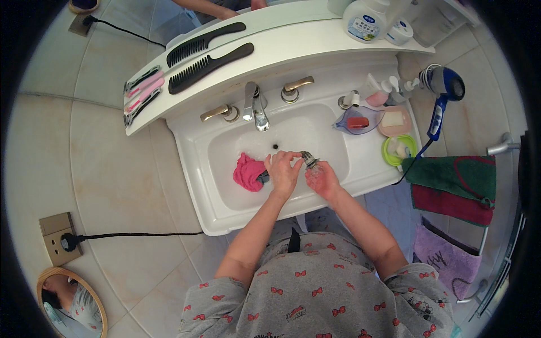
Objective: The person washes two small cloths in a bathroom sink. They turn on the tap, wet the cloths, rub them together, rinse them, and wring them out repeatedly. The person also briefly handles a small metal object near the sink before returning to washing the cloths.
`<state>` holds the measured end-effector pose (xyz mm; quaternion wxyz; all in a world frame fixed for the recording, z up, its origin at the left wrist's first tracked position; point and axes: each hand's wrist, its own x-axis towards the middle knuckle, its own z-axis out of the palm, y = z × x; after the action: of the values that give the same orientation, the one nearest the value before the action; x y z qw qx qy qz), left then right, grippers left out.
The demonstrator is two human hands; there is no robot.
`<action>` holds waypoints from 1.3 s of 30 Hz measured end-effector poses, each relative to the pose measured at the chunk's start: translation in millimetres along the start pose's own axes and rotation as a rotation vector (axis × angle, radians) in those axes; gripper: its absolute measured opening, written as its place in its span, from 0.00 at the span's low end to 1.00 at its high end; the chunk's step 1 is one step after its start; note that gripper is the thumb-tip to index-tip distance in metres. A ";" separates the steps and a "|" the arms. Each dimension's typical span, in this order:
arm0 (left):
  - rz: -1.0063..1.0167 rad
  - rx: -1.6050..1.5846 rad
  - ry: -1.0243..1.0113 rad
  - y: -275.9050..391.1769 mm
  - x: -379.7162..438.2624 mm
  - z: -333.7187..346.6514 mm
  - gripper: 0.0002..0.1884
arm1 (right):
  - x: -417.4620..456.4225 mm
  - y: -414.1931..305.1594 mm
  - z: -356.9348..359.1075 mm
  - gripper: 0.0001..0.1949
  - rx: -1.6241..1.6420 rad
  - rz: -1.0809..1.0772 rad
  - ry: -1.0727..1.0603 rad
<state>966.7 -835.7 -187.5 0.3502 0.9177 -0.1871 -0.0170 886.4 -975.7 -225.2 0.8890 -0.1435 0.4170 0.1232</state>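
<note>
My right hand (323, 181) is closed around a small clear object with a dark metallic top (310, 159), held over the basin of the white washbasin (228, 198). Its exact kind is hard to make out. The fingers of my left hand (284, 169) reach to the tip of that dark top; whether they pinch it or only touch it is unclear. Left of this hand, a wet-looking pink cloth (249, 172) lies crumpled on the basin floor, with a dark grey piece (263, 176) at its right side. Behind my hands is the drain hole (275, 146).
A chrome faucet (261, 120) stands behind the basin between two lever handles. At right are a leaf-shaped soap dish (351, 127), a pink soap dish (406, 122), a green bowl (384, 154) and a hair dryer (439, 105). The shelf holds a black comb (198, 74) and bottles.
</note>
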 end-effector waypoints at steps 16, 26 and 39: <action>0.013 -0.070 -0.058 -9.7 5.1 17.1 0.06 | 0.5 0.0 5.5 0.13 -0.065 -0.108 0.026; 0.004 -0.174 -0.043 -8.1 -6.7 15.5 0.06 | 3.5 9.6 9.4 0.13 -0.067 -0.191 0.113; -0.129 -0.263 0.098 -24.3 -12.0 24.3 0.04 | 13.1 3.2 -2.3 0.14 0.053 -0.155 0.078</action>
<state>959.6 -830.2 -222.8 0.4744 0.8736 -0.1067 -0.0188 891.8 -972.2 -237.2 0.8824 -0.1563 0.4422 0.0372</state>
